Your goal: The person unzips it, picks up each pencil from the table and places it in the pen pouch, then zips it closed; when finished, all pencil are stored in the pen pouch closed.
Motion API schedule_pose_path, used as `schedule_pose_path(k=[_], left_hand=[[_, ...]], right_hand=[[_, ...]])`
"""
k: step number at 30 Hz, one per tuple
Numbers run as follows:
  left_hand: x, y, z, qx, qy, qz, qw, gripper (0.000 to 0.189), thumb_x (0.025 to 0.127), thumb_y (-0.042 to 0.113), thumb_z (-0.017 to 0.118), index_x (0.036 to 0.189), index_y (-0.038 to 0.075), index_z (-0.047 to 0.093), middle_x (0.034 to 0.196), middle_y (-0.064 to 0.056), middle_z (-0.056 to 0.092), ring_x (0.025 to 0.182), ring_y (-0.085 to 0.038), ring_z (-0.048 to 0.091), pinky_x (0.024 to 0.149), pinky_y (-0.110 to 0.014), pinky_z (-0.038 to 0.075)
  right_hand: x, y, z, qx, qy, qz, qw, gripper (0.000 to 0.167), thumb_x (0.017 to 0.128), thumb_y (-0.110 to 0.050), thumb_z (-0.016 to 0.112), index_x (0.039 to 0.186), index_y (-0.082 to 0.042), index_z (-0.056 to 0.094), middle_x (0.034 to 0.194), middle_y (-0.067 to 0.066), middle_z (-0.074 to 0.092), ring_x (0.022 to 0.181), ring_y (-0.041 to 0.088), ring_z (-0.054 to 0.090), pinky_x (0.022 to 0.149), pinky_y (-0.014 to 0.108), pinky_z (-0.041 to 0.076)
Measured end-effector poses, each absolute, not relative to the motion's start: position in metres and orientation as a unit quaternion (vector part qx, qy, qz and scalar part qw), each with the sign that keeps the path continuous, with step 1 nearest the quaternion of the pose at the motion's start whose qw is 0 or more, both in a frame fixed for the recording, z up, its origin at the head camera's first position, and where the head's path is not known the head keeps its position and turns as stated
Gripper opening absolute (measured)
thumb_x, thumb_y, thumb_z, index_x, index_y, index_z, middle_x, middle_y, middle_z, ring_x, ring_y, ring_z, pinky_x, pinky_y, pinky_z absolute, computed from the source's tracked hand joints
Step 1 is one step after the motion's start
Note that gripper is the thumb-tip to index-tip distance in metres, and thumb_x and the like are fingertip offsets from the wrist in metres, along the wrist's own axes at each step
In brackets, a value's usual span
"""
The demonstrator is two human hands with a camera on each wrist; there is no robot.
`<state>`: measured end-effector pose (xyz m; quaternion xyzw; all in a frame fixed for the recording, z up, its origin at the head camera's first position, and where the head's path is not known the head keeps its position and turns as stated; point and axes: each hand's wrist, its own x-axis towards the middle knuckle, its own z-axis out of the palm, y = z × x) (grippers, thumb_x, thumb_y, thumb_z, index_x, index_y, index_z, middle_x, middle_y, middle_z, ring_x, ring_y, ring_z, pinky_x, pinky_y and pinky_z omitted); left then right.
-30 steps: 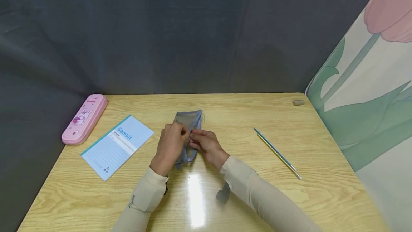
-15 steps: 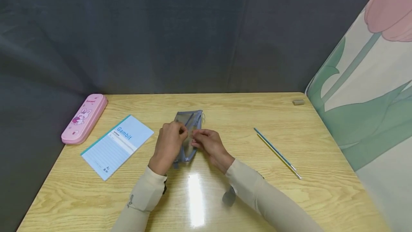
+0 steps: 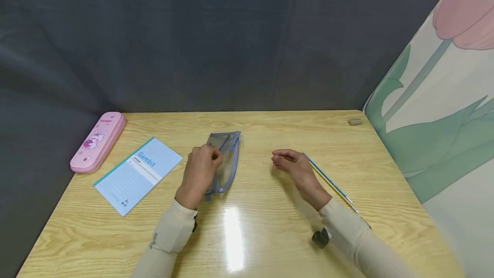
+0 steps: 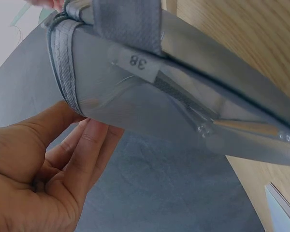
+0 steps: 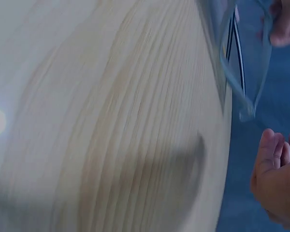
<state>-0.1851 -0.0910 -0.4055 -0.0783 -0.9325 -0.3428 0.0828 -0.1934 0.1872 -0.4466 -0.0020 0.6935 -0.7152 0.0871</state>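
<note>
My left hand [image 3: 198,173] pinches the edge of a see-through grey-blue zip pouch [image 3: 228,170] at the middle of the table. Thumb and fingertips grip its zip-side edge in the left wrist view, where the pouch [image 4: 150,106] bears a tag reading 38. Through its wall shows a slim tool with a dark part and a wooden-coloured part [image 4: 246,126]. Right of the pouch, my right hand [image 3: 297,170] hovers with fingers loosely bent and nothing visible between them. Just beyond it lie a blue pencil [image 3: 328,178] and a yellow pencil [image 3: 335,187], partly behind the hand and sleeve.
A blue-and-white notebook [image 3: 139,175] lies left of the pouch. Further left, a pink pencil case [image 3: 98,143] sits at the table's edge. One small brownish cylinder [image 3: 355,122] is at the back right corner. Dark cloth [image 3: 193,42] hangs behind the table [image 3: 262,218].
My right hand has left the pouch and moved right toward the pencils. The left hand stays at the pouch, whose opening now shows more plainly.
</note>
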Motion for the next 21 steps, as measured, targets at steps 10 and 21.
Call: schedule_pose_path(k=[10,21], left_hand=[[-0.186,-0.091,-0.409,-0.081,-0.930,-0.350,0.074,0.016,0.106,0.002,0.069,0.097,-0.003,0.082,0.095,-0.018,0.078,0.050,-0.013,0.056,0.052,-0.031,0.048],[-0.185,-0.093,-0.408,-0.077,-0.932,-0.349,0.070,0.018,0.106,0.001,0.067,0.097,-0.003,0.082,0.093,-0.017,0.078,0.050,-0.015,0.055,0.053,-0.032,0.049]], right_hand=[[-0.177,0.281,-0.443,0.025,0.763,-0.644,0.040,0.043,0.112,-0.015,0.065,0.143,0.013,0.058,0.119,-0.001,0.073,0.109,0.012,0.074,0.100,0.031,0.058],[-0.166,0.331,-0.457,0.057,0.844,-0.533,0.027,0.042,0.112,-0.015,0.063,0.142,0.014,0.059,0.117,0.008,0.072,0.095,0.006,0.070,0.086,0.023,0.059]])
